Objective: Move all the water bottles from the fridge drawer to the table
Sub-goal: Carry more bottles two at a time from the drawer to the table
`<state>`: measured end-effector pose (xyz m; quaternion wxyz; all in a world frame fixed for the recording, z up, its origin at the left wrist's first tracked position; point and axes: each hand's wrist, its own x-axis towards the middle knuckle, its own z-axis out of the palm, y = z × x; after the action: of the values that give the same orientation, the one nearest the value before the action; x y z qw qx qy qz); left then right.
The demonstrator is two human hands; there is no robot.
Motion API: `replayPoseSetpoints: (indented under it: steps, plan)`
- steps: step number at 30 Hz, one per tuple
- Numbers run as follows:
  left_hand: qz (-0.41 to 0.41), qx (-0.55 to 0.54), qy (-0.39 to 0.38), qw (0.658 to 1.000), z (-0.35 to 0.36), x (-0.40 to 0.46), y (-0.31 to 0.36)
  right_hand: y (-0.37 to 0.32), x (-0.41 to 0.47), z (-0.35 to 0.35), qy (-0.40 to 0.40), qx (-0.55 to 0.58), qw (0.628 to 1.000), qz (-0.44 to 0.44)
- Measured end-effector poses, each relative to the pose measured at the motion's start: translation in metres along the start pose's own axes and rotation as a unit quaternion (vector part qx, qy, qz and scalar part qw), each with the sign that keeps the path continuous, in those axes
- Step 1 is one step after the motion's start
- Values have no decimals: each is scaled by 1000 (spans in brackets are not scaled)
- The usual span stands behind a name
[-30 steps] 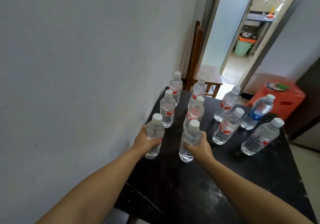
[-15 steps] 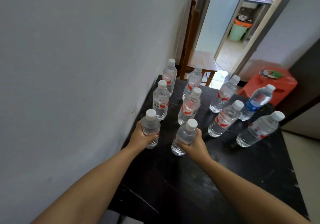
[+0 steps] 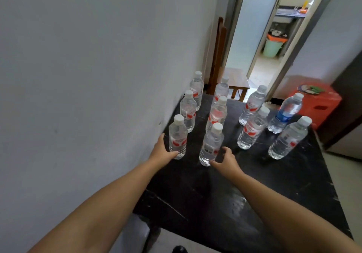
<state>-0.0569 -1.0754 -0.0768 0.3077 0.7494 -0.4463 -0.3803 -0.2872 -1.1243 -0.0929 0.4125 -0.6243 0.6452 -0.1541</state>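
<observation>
Black bench (image 3: 254, 203) against the wall (image 3: 88, 76): ten water bottles (image 3: 250, 133) upright, white caps. Nine red labels, one blue label (image 3: 283, 118); print unreadable. Left hand (image 3: 162, 152) spread, touching nearest wall-side bottle (image 3: 177, 138). Right hand (image 3: 228, 159) spread, beside the next bottle (image 3: 211, 145).

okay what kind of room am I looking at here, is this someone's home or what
Probably a home, a narrow room off a kitchen. A black table with water bottles stands against a plain wall, a wooden chair sits by the doorway, and a green bin shows beyond it.
</observation>
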Motion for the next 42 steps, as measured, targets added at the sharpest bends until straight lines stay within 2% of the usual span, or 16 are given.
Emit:
replayPoseSetpoints:
  steps: [5, 10, 17, 21, 25, 30, 35, 40, 42]
  plan:
    - [21, 61, -5, 998, -8, -59, -7, 0, -47, 9, -10, -53, 998, -36]
    - [-6, 139, -38, 990, -17, -134, -39, -10, -107, 28, -51, -154, 980, -119]
    - [-54, 151, -2, 987, -25, -215, -84, -11, -158, 62, -141, -273, 940, -146]
    - [-97, 143, 49, 984, -41, -259, -105, -26, -171, 87, -190, -315, 906, -209]
    - [-172, 113, 101, 973, -51, -303, -123, -45, -180, 120, -251, -368, 847, -290]
    - [-287, 70, 184, 937, -37, -364, -143, -53, -198, 153, -340, -442, 735, -385]
    - [-372, 28, 290, 881, 4, -414, -138, -54, -223, 174, -395, -468, 617, -494]
    - [-454, 14, 342, 823, 61, -474, -131, -47, -277, 192, -432, -457, 529, -569]
    - [-491, -11, 371, 788, 83, -508, -128, -36, -307, 194, -449, -446, 493, -597]
